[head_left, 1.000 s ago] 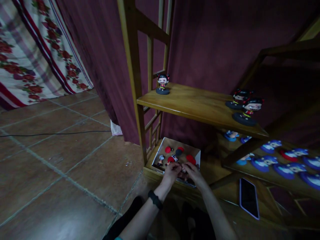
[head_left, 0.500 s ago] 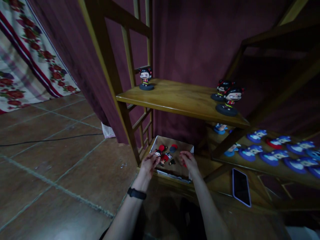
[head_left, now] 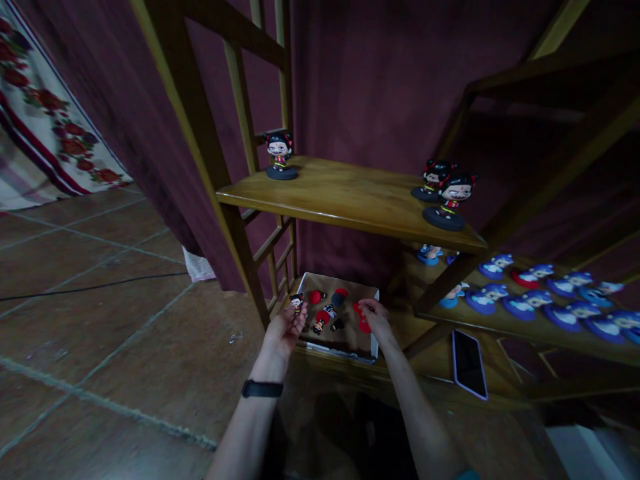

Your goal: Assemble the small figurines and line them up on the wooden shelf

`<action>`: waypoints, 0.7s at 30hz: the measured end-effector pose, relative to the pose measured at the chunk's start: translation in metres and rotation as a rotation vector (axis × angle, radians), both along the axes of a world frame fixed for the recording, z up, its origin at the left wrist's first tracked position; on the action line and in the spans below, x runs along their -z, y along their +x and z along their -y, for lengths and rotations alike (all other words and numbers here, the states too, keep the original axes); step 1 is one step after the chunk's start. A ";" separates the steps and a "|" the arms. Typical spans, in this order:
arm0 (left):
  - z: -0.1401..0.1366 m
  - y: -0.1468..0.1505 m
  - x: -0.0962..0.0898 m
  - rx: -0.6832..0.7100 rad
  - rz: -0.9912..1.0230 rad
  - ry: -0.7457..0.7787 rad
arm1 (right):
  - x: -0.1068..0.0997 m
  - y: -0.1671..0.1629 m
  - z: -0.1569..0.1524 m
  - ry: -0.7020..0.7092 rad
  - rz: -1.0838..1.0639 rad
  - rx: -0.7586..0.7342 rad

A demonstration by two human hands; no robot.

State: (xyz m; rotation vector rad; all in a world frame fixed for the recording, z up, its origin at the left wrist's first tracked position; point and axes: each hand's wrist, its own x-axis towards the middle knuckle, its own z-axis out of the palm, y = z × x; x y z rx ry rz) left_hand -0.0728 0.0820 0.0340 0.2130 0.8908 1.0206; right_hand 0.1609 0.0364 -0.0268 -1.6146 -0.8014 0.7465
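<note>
My left hand [head_left: 286, 328] is closed around a small black-haired figurine [head_left: 297, 302], holding it upright over the left edge of a shallow cardboard box [head_left: 350, 347]. At the box's right side, my right hand [head_left: 377, 320] has its fingers pinched at red round pieces [head_left: 364, 325]; the fingertips partly cover them, so the exact grip is hard to see. Inside the box lie several loose parts, among them a red piece [head_left: 316, 297], a dark grey round base [head_left: 338, 299] and a small figurine [head_left: 319, 327] with black hair.
On the wooden shelf [head_left: 345, 190] above stand a figurine [head_left: 279, 153] at left and two more [head_left: 456, 197] at right. Several blue figurines [head_left: 487, 298] fill a lower shelf at right. A phone [head_left: 469, 363] lies near them. A wooden post [head_left: 200, 147] rises at left.
My left hand has drawn the figurine leftward toward the box's edge and turned more palm up. My right hand remains by the red pieces, which show more now. The view has shifted slightly.
</note>
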 end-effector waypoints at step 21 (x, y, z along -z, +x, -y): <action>-0.005 -0.003 0.003 0.003 -0.030 -0.012 | 0.010 -0.042 -0.050 -0.332 1.136 -0.337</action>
